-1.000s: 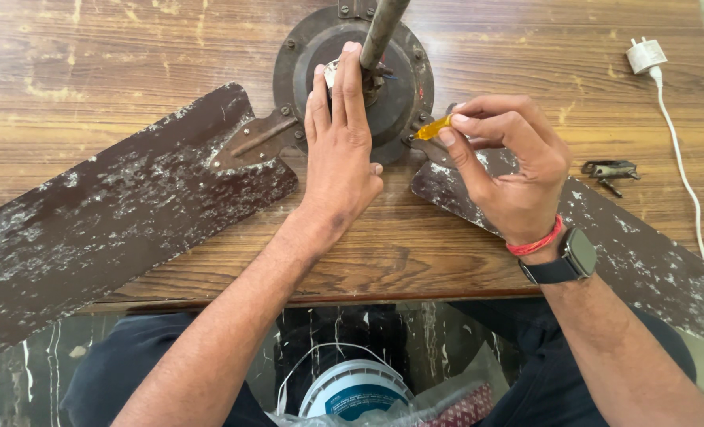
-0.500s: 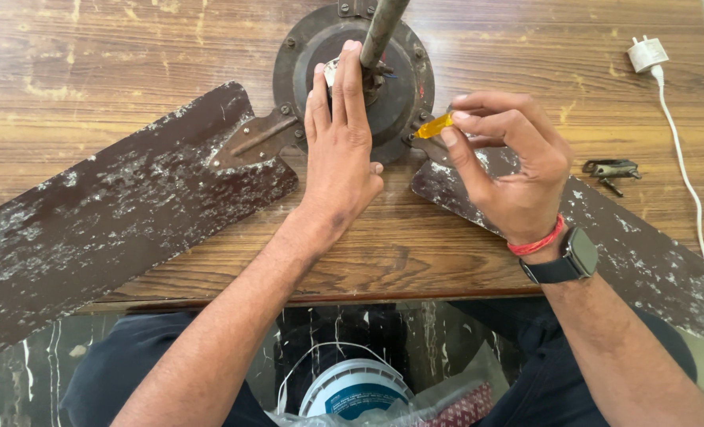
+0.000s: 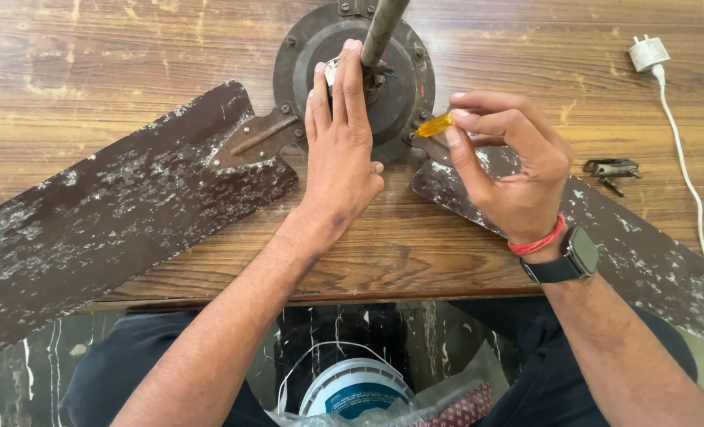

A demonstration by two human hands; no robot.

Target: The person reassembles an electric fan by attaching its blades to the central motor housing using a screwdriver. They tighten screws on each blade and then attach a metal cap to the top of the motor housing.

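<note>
1. On a scratched brown wooden table (image 3: 91,47) lies an old ceiling fan. Its left dark brown metal blade with flaking paint (image 3: 107,213) slants down toward the left edge.
2. Right of that blade sits the round rusty brown motor housing (image 3: 403,87), with a grey metal rod (image 3: 383,28) rising from its centre.
3. The left hand (image 3: 340,150) lies flat on the housing, fingers stretched toward the rod, palm pressing down, gripping nothing.
4. Just right of the housing, a small screwdriver with a translucent yellow handle (image 3: 435,125) points down and left at the blade bracket on the housing's rim. Its long axis runs from the fingers toward the housing.
5. The right hand (image 3: 510,170) pinches this handle between thumb and fingertips. It is the nearer hand to the bracket; a red thread and a black watch circle its wrist.
6. Beneath that hand the second flaking brown blade (image 3: 636,253) slants down to the right.
7. Farther right lie a small dark metal bracket (image 3: 611,168) and a white plug with its cord (image 3: 647,55).
</note>
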